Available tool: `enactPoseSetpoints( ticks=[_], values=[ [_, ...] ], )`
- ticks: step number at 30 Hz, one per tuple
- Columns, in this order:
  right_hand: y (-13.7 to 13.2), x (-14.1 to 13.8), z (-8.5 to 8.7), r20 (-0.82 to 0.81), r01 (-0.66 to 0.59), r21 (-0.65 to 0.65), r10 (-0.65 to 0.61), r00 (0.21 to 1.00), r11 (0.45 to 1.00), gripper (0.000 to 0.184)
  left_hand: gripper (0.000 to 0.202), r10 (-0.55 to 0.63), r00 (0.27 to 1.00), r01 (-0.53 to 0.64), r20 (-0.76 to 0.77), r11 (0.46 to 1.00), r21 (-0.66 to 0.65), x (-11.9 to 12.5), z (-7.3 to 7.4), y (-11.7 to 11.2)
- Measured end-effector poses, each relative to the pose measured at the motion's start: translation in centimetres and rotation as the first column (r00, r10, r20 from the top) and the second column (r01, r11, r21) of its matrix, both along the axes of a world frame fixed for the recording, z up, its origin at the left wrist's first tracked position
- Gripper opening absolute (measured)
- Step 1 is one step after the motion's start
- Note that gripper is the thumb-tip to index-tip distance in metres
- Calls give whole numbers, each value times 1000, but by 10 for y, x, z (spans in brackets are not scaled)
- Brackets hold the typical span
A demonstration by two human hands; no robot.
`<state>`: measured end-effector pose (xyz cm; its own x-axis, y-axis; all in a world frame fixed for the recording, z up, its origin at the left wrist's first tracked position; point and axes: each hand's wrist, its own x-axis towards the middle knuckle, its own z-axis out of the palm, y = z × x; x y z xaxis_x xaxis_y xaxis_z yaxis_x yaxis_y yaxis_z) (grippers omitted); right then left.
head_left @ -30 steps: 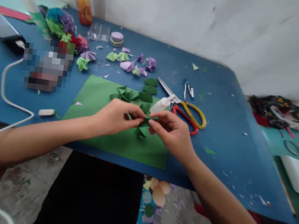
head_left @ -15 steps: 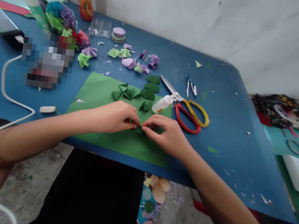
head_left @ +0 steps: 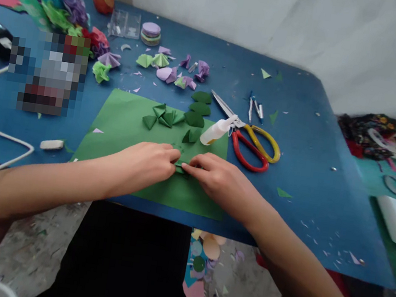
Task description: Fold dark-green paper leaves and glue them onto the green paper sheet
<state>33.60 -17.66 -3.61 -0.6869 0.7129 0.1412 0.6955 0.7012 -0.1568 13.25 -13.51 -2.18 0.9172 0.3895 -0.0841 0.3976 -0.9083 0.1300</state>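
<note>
Between my fingertips is a small folded piece of green paper [head_left: 179,167], low over the green sheet [head_left: 119,129]. My left hand [head_left: 153,161] pinches its left end, and my right hand [head_left: 212,173] pinches its right end; both hands are closed, with part of the piece hidden by the fingers. Just beyond them lie a folded dark green piece [head_left: 192,135] and a white glue bottle [head_left: 215,132] tilted on its side. Several folded green pieces [head_left: 165,115] rest at the sheet's far edge, beside stacked dark green half-rounds [head_left: 198,108].
Scissors [head_left: 254,147] with red and yellow handles lie right of the sheet, near a compass [head_left: 255,108]. Purple and light green paper pieces [head_left: 172,72] are scattered behind. At left are an eraser [head_left: 51,144], a white cable [head_left: 5,143] and crumpled paper flowers [head_left: 66,9].
My view has shifted slightly, so the table's items sit a little further left. Both hands still hold the green piece, which now shows as a narrow folded strip between the fingertips.
</note>
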Motion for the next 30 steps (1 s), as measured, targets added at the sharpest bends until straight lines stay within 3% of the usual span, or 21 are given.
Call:
enactPoseSetpoints(
  ticks=[3,6,11,17,23,30],
  values=[
    [-4,-3,3,55,-3,-9,4,998,1000,29,24,-5,999,4,-47,1000,-17,-1,4,-3],
    [-4,-2,3,-41,50,-88,-54,998,995,26,31,30,998,-32,-55,998,-46,-1,4,-1],
    [0,-1,-1,-240,111,-276,-181,954,955,20,27,105,994,-103,9,991,-90,1,1,3],
    [0,-8,0,-238,186,-366,-284,929,912,17,24,140,989,-132,54,983,-130,2,-5,7],
    [-1,-11,-1,-224,204,-316,-282,933,926,13,18,113,991,-105,68,988,-116,3,-5,9],
    [-7,-8,1,-68,62,-166,-75,995,984,23,21,-22,999,20,-43,998,-58,0,3,3]
  ],
)
